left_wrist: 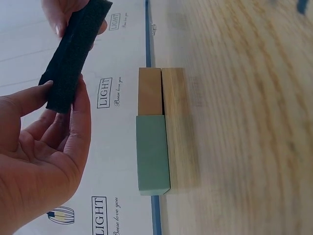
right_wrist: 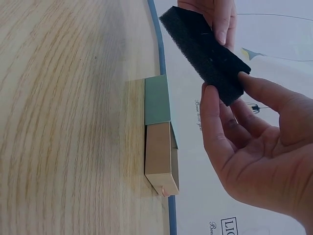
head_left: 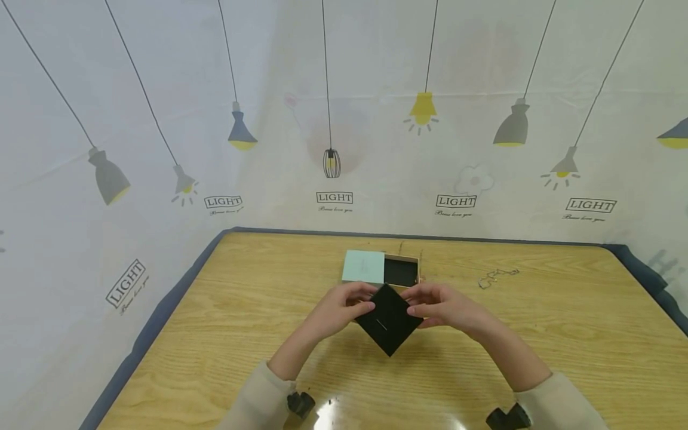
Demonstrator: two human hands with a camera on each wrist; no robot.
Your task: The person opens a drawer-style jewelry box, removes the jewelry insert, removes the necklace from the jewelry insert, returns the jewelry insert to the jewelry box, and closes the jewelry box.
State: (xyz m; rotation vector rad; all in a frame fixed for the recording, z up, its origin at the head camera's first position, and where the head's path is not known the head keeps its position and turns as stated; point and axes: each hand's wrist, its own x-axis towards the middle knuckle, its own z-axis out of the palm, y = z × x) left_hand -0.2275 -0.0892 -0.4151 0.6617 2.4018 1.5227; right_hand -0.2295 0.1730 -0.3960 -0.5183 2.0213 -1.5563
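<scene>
Between both hands a black foam pad [head_left: 389,325] is held up off the table, turned corner-down, with a short slit in its face. My left hand [head_left: 337,310] pinches its left corner between thumb and fingers; my right hand [head_left: 442,307] pinches the right corner. From the left wrist view, the thick foam edge [left_wrist: 73,63] shows, and in the right wrist view its smooth face bends slightly. Just behind the hands sits a mint-green box sleeve [head_left: 363,266] with its tan drawer [head_left: 403,258] slid partly out to the right, dark inside.
A thin silver chain [head_left: 497,277] lies loose on the wooden table [head_left: 242,322], right of the box. Behind the table hangs a white cloth [head_left: 387,143] printed with lamps, with a dark blue edge [head_left: 430,237] along the table's back.
</scene>
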